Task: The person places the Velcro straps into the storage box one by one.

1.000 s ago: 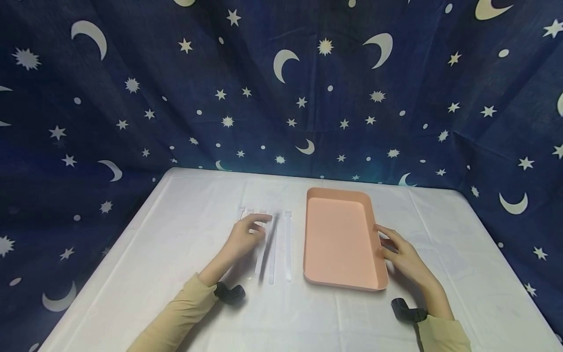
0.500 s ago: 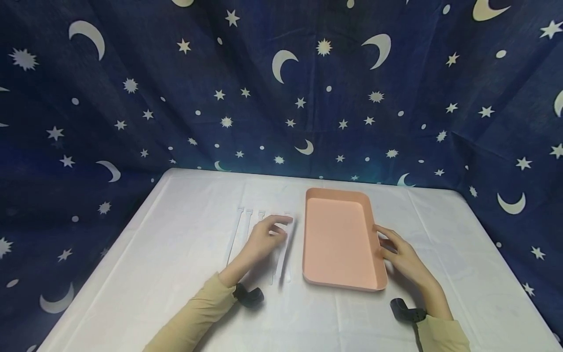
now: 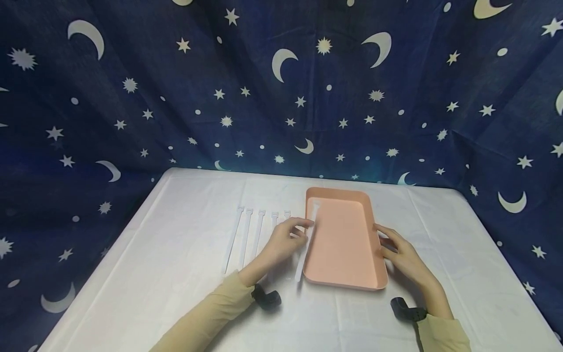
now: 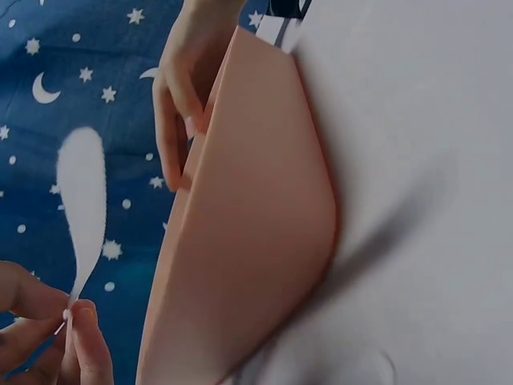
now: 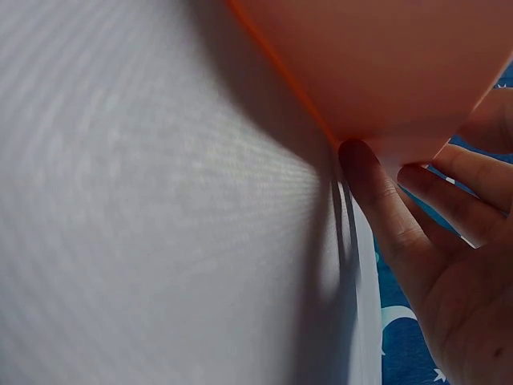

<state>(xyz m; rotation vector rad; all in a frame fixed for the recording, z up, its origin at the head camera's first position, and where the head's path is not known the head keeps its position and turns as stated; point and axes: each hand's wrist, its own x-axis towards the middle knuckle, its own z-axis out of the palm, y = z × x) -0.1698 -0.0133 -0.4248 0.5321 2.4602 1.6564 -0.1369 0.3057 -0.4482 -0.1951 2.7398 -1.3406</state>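
Note:
My left hand (image 3: 281, 242) pinches a white strap with a wider head, like a cable tie (image 3: 300, 268), between thumb and fingertips. That strap slants over the left wall of a pink tray (image 3: 340, 239). Its broad rounded end (image 4: 82, 188) stands up above the fingers in the left wrist view. On the tray's right side, my right hand (image 3: 406, 259) touches the wall with spread fingertips. Its thumb (image 5: 385, 204) rests low on the outside of the tray in the right wrist view. Several similar white straps (image 3: 233, 239) lie side by side left of the tray, partly covered by my left arm.
A white cloth (image 3: 193, 215) covers the table. Behind it hangs a dark blue curtain (image 3: 246, 63) with moons and stars. Black wrist mounts (image 3: 267, 297) sit on both forearms.
My left hand has moved right, carrying the strap from above the row to over the tray's left edge. My right hand and the tray have stayed in place.

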